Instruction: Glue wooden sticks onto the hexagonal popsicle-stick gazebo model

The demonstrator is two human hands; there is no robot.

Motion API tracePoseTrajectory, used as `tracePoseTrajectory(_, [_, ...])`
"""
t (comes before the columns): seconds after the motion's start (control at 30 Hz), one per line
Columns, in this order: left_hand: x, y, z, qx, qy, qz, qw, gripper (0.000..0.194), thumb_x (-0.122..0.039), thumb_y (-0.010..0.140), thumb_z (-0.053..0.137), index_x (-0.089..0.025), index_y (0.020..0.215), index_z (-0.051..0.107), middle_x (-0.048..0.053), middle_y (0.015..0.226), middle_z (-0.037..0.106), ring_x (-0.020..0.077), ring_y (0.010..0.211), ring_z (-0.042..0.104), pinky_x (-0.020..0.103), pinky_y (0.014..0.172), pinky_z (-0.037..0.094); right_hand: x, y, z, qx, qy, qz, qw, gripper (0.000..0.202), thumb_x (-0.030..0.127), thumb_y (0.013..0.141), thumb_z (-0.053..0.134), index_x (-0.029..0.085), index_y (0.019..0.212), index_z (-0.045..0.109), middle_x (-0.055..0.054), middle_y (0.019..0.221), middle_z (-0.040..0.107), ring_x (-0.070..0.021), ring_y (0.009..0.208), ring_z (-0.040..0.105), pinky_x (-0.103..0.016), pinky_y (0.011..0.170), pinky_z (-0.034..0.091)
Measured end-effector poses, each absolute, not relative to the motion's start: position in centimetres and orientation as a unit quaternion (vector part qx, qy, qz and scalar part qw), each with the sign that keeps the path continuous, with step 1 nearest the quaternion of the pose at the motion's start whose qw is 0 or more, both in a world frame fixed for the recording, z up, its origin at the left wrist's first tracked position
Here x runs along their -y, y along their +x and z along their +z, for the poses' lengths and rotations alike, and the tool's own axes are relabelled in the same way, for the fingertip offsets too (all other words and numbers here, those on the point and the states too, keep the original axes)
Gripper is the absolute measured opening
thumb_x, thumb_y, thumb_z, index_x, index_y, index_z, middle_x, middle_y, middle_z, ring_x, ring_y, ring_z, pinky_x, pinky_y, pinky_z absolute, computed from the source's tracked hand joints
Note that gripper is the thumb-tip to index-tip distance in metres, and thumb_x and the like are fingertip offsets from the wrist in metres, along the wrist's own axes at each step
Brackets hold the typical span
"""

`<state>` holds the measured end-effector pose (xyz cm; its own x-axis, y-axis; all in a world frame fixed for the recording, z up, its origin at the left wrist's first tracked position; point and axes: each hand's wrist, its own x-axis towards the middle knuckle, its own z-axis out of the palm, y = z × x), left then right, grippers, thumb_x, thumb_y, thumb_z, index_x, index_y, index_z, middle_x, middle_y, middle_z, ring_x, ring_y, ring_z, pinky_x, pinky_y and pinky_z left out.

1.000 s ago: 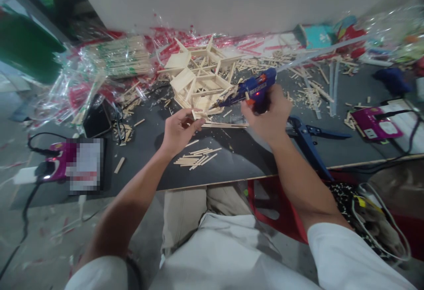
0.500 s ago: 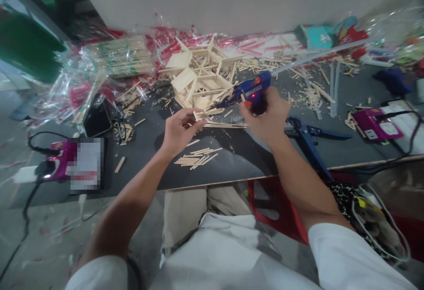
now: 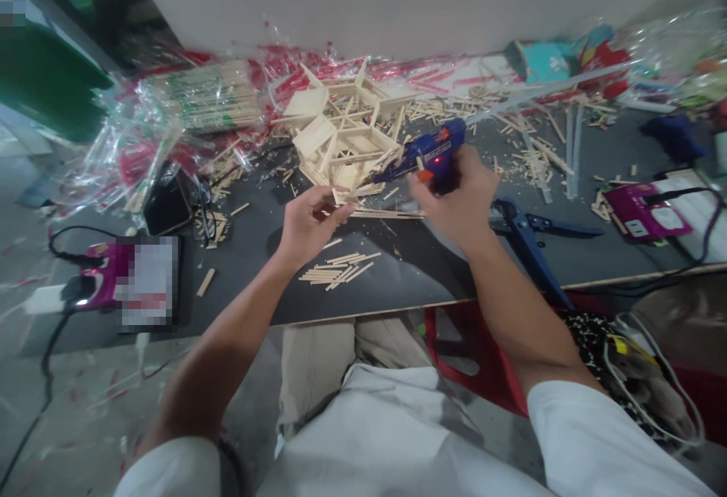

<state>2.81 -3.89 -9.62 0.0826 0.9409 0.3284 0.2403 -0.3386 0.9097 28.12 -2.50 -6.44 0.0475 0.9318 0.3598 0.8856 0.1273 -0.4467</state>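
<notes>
My right hand [image 3: 459,198] is wrapped round a blue glue gun [image 3: 432,150] with a small red light lit. A long clear glue stick [image 3: 511,103] sticks out of its back end. The nozzle points left, down at a small wooden stick piece [image 3: 345,198] pinched between the thumb and fingers of my left hand [image 3: 313,223]. Whether the nozzle touches the piece, I cannot tell. Just behind stands a pale wooden frame model [image 3: 344,129] of sticks and flat panels. Long thin sticks [image 3: 389,214] lie between my hands, and several short cut sticks [image 3: 338,271] lie nearer me.
Blue-handled cutters [image 3: 528,243] lie right of my right forearm. Purple power sockets [image 3: 647,213] with cables sit at both sides, a phone [image 3: 148,285] at the left one. Plastic-wrapped stick bundles [image 3: 204,95] and wood scraps line the back. A black box-like object [image 3: 166,200] stands left.
The glue gun and my right hand have shifted very slightly, the nozzle staying by the small piece. My left hand holds almost the same place.
</notes>
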Motion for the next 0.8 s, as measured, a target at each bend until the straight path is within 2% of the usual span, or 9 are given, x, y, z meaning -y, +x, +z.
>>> tracePoseTrajectory(0.17, [3.8, 2.3, -9.3, -0.463, 0.669, 0.487, 0.318, 0.033, -0.043, 0.087, 0.082, -0.017, 0.107, 0.08, 0.009, 0.091, 0.079, 0.0168, 0.072, 0.074, 0.023, 0.057, 0.058, 1.4, 29.6, -6.3, 0.638, -0.68, 0.019, 0.361, 0.048, 0.054, 0.098, 0.052, 0.026, 0.137, 0.059, -0.015, 0.11, 0.076, -0.0352, 0.103, 0.074, -0.052, 0.087, 0.061])
tracePoseTrajectory(0.33, [3.3, 1.1, -8.7, -0.472, 0.638, 0.453, 0.407, 0.041, -0.044, 0.08, 0.085, -0.014, 0.108, 0.077, 0.008, 0.083, 0.078, 0.0194, 0.071, 0.075, 0.023, 0.053, 0.057, -0.9, 32.4, -7.2, 0.597, -0.683, 0.009, 0.421, 0.038, 0.047, 0.094, 0.056, 0.023, 0.123, 0.06, -0.016, 0.104, 0.075, -0.0342, 0.098, 0.072, -0.051, 0.086, 0.059])
tracePoseTrajectory(0.47, [3.2, 0.1, -7.7, -0.48, 0.621, 0.41, 0.464, 0.043, -0.043, 0.075, 0.089, -0.014, 0.102, 0.073, 0.006, 0.078, 0.075, 0.0204, 0.073, 0.076, 0.024, 0.055, 0.059, -2.7, 34.5, -8.8, 0.575, -0.715, 0.011, 0.397, 0.028, 0.046, 0.09, 0.061, 0.023, 0.104, 0.059, -0.015, 0.093, 0.071, -0.0343, 0.089, 0.07, -0.053, 0.088, 0.056])
tracePoseTrajectory(0.57, [3.1, -0.6, -7.3, -0.494, 0.601, 0.379, 0.502, 0.046, -0.048, 0.07, 0.093, -0.014, 0.091, 0.069, 0.006, 0.074, 0.074, 0.0203, 0.07, 0.075, 0.027, 0.057, 0.06, -3.6, 35.1, -9.8, 0.567, -0.747, 0.035, 0.346, 0.021, 0.039, 0.085, 0.065, 0.022, 0.097, 0.058, -0.016, 0.089, 0.071, -0.0357, 0.088, 0.069, -0.052, 0.089, 0.054])
tracePoseTrajectory(0.67, [2.8, -1.4, -6.9, -0.512, 0.57, 0.358, 0.533, 0.053, -0.05, 0.062, 0.098, -0.013, 0.089, 0.07, 0.007, 0.075, 0.074, 0.0213, 0.071, 0.076, 0.03, 0.06, 0.061, -4.0, 35.0, -10.7, 0.582, -0.751, 0.048, 0.307, 0.021, 0.034, 0.082, 0.068, 0.02, 0.097, 0.06, -0.019, 0.095, 0.072, -0.0371, 0.092, 0.069, -0.05, 0.089, 0.053])
tracePoseTrajectory(0.8, [2.6, -2.7, -6.1, -0.547, 0.541, 0.365, 0.524, 0.056, -0.045, 0.055, 0.1, -0.012, 0.09, 0.072, 0.006, 0.077, 0.074, 0.0213, 0.072, 0.076, 0.03, 0.062, 0.061, -4.2, 34.8, -11.5, 0.598, -0.737, 0.05, 0.31, 0.027, 0.035, 0.08, 0.069, 0.018, 0.1, 0.062, -0.02, 0.098, 0.073, -0.0365, 0.092, 0.068, -0.049, 0.089, 0.054])
